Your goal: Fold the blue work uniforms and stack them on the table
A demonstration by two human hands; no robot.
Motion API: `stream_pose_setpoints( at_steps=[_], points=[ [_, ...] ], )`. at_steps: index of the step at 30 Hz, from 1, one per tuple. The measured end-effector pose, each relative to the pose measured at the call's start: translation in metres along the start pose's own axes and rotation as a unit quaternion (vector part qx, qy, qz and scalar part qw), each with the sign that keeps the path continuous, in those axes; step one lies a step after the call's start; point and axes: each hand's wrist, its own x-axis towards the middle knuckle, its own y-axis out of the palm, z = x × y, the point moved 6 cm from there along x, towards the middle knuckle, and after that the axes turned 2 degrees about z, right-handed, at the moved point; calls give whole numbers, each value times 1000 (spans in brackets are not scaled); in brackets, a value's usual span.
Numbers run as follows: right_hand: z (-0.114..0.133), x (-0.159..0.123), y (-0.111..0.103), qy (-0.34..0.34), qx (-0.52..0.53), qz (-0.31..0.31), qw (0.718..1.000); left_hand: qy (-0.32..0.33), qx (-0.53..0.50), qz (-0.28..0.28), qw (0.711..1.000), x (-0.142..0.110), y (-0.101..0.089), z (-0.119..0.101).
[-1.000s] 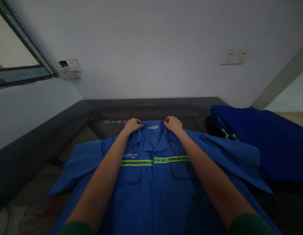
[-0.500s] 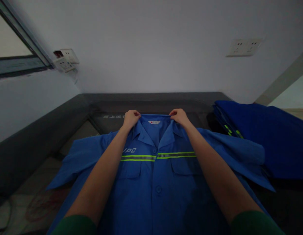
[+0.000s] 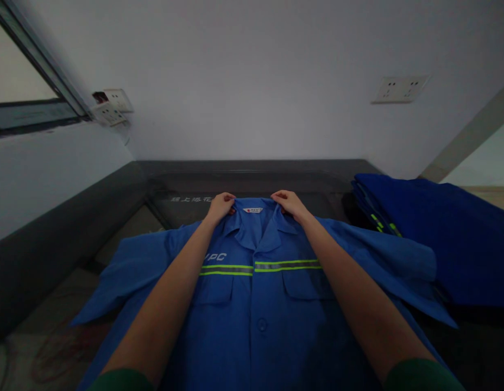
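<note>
A blue short-sleeved work shirt lies front up, its sleeves spread to both sides. Yellow-green and grey reflective stripes cross the chest above two flap pockets, and white letters show at the left. At the collar's left side my left hand pinches the fabric between thumb and fingers. My right hand grips the collar's other side in the same way. Between the hands, a small white label shows inside the neck. Both forearms cover parts of the shirt's front.
Folded darker blue garments are stacked at the right, next to the shirt's sleeve. Behind the shirt runs a dark grey raised edge against the wall. Wall sockets sit at upper right, more near the window at left.
My right hand has shifted slightly left, bringing the hands closer together. The collar's neck opening has narrowed and its lapels have drawn together. The view has tilted up slightly.
</note>
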Motion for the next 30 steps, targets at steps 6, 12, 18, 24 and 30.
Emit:
stream_pose_setpoints(
  at_steps=[6, 12, 18, 24, 30],
  points=[
    [47, -15, -13, -289, -206, 125, 926, 358, 219, 30, 907, -32, -24, -40],
    [34, -36, -3, -345, -307, 303, 834, 476, 320, 223, 788, -65, -3, -22],
    [23, -28, -2, -338, -362, 279, 822, 450, 400, 175, 779, -48, 5, -20],
    [52, -14, -3, -330, -364, 249, 835, 425, 406, 139, 797, -26, 4, -33],
    [31, -20, 30, -264, -500, 188, 803, 354, 398, 108, 839, -23, 18, -14]
  ],
)
